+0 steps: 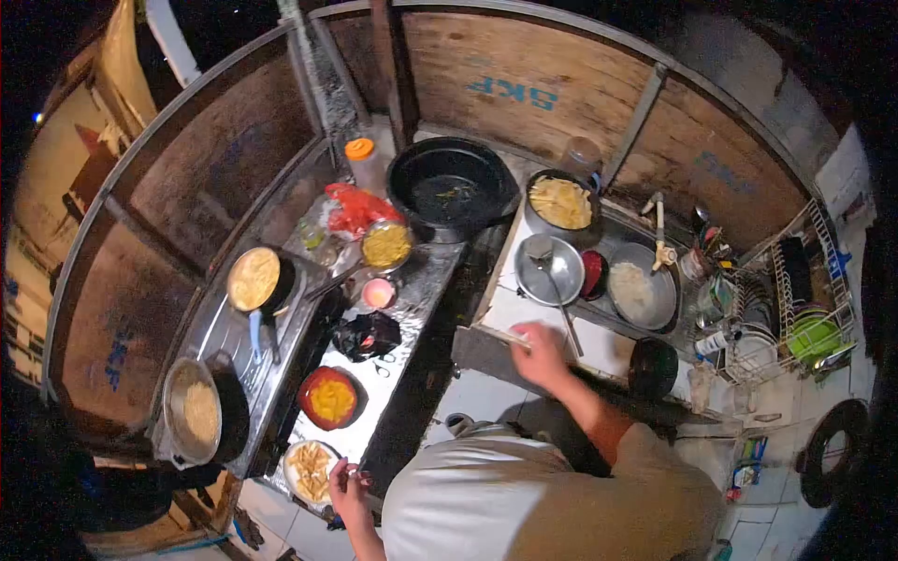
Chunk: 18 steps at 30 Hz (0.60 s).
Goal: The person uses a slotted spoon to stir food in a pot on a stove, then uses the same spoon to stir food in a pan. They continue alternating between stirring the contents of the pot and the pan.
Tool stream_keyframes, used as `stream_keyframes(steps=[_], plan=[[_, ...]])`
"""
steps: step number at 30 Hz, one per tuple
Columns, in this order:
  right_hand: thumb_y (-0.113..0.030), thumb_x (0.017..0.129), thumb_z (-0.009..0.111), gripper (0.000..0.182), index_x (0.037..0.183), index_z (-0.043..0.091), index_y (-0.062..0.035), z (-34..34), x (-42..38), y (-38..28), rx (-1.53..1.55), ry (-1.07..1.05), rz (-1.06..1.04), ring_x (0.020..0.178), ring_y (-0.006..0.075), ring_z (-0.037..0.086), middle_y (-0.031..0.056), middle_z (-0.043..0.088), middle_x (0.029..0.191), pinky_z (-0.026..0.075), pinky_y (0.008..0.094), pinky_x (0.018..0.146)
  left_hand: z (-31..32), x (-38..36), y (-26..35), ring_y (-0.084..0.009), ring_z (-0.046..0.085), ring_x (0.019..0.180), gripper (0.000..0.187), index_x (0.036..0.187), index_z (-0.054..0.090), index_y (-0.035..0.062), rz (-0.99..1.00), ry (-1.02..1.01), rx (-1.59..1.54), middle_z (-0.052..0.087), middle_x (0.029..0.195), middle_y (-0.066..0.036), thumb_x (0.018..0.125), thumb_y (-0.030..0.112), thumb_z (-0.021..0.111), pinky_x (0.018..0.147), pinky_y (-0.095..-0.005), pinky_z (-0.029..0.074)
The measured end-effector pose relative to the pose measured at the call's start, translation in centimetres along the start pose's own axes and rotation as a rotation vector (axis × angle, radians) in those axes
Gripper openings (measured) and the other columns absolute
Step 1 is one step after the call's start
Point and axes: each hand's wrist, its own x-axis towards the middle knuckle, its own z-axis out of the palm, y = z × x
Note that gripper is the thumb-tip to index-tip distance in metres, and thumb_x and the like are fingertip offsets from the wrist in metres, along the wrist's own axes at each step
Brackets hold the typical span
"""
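Observation:
My left hand [350, 488] is at the lower left with its fingers bent and apart, right beside a white plate of pale yellow sticks of food [311, 469]. Just beyond that plate sits a red bowl [330, 396] of yellow pieces. My right hand [543, 355] reaches over the front edge of the white tiled counter [599, 350]; its fingers are blurred and I cannot tell whether they hold anything. Ahead of it stands a metal bowl [549, 270] with a long-handled ladle [565, 318] leaning in it.
A frying pan [254, 279] and a deep pot [193, 411] stand at left. A large black basin [449, 182] occupies the far corner. Pots of food [561, 203], a grey basin [643, 287], a tap [661, 245] and a dish rack [795, 309] line the right counter.

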Motion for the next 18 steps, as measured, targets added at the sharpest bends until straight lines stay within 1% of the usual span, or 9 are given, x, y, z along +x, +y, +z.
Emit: stream_keyframes(steps=[1, 2, 3, 6, 8, 10, 12, 15, 18], plan=[[-0.017, 0.078, 0.064, 0.034, 0.111, 0.058, -0.0094, -1.0, -0.5, 0.3, -0.107, 0.204, 0.01, 0.099, 0.0273, 0.058, 0.0141, 0.061, 0.104, 0.046, 0.0382, 0.085, -0.1, 0.0, 1.6, -0.0163, 0.059, 0.076, 0.035, 0.119, 0.049, 0.0001, 0.002, -0.002, 0.016, 0.053, 0.102, -0.008, 0.085, -0.003, 0.05, 0.066, -0.0247, 0.048], [-0.017, 0.078, 0.064, 0.035, 0.111, 0.057, -0.0071, -2.2, -0.9, 0.3, -0.132, 0.231, 0.152, 0.099, 0.0287, 0.058, 0.0147, 0.061, 0.105, 0.045, 0.0391, 0.084, -0.4, 0.0, 2.7, -0.0162, 0.059, 0.075, 0.035, 0.118, 0.049, -0.0004, 0.007, -0.003, 0.03, 0.053, 0.101, -0.008, 0.084, -0.003, 0.049, 0.065, -0.0243, 0.048], [-0.016, 0.078, 0.065, 0.037, 0.111, 0.057, -0.0048, -7.3, 3.8, 4.7, -0.204, 0.319, 0.235, 0.098, 0.03, 0.057, 0.0152, 0.061, 0.106, 0.045, 0.04, 0.082, 6.6, 2.7, 0.0, -0.016, 0.059, 0.075, 0.035, 0.118, 0.049, -0.0004, 0.02, -0.06, -0.051, 0.053, 0.101, -0.008, 0.084, -0.004, 0.048, 0.065, -0.0243, 0.048], [-0.019, 0.078, 0.066, 0.043, 0.115, 0.053, 0.0005, -6.2, 2.3, 12.2, -0.322, 0.203, 0.436, 0.095, 0.0262, 0.059, 0.0156, 0.061, 0.108, 0.047, 0.0393, 0.077, 7.4, 3.2, 1.2, -0.0154, 0.058, 0.076, 0.035, 0.118, 0.05, -0.0011, 0.0, -0.121, -0.027, 0.054, 0.101, -0.009, 0.082, -0.005, 0.046, 0.066, -0.0249, 0.048], [-0.022, 0.08, 0.066, 0.047, 0.117, 0.051, 0.0033, -6.6, 2.0, 14.1, -0.02, 0.013, 0.709, 0.09, 0.0238, 0.061, 0.0148, 0.061, 0.107, 0.048, 0.0376, 0.073, 8.5, 3.8, 1.2, -0.0154, 0.058, 0.076, 0.035, 0.117, 0.05, -0.0016, 0.013, -0.146, -0.013, 0.054, 0.101, -0.009, 0.082, -0.005, 0.047, 0.066, -0.0253, 0.048], [-0.028, 0.079, 0.068, 0.048, 0.116, 0.052, -0.0013, -6.4, 1.7, 14.2, 0.493, -0.101, 0.933, 0.094, 0.0246, 0.06, 0.0125, 0.061, 0.099, 0.05, 0.0393, 0.074, 9.5, 3.5, 2.0, -0.0152, 0.058, 0.076, 0.034, 0.116, 0.051, -0.0024, 0.021, -0.113, 0.042, 0.055, 0.099, -0.008, 0.083, -0.005, 0.047, 0.067, -0.0253, 0.048], [-0.024, 0.083, 0.063, 0.035, 0.11, 0.056, -0.0028, -6.4, 1.0, 13.8, 0.736, -0.182, 0.873, 0.079, 0.0186, 0.061, 0.0062, 0.061, 0.087, 0.05, 0.0352, 0.061, 9.1, 3.5, 2.0, -0.0152, 0.058, 0.076, 0.033, 0.116, 0.051, -0.0022, 0.034, -0.123, 0.016, 0.055, 0.099, -0.008, 0.083, -0.005, 0.048, 0.067, -0.0252, 0.048], [-0.018, 0.084, 0.061, 0.025, 0.104, 0.058, -0.0037, -4.7, 0.3, 17.2, 0.899, -0.267, 0.768, 0.068, 0.0127, 0.058, 0.0019, 0.058, 0.078, 0.047, 0.0288, 0.054, 7.6, 3.0, 2.0, -0.0148, 0.058, 0.077, 0.032, 0.117, 0.051, -0.0018, 0.033, -0.108, -0.037, 0.055, 0.1, -0.008, 0.085, -0.004, 0.049, 0.068, -0.0252, 0.048], [-0.016, 0.083, 0.061, 0.022, 0.102, 0.059, -0.0039, -4.1, 0.1, 18.7, 0.813, -0.262, 0.776, 0.065, 0.0122, 0.056, 0.0014, 0.056, 0.074, 0.047, 0.0283, 0.054, 5.9, 2.0, 1.5, -0.0152, 0.058, 0.077, 0.032, 0.116, 0.051, -0.0015, 0.036, -0.059, -0.059, 0.056, 0.099, -0.009, 0.084, -0.003, 0.049, 0.067, -0.0249, 0.048]])
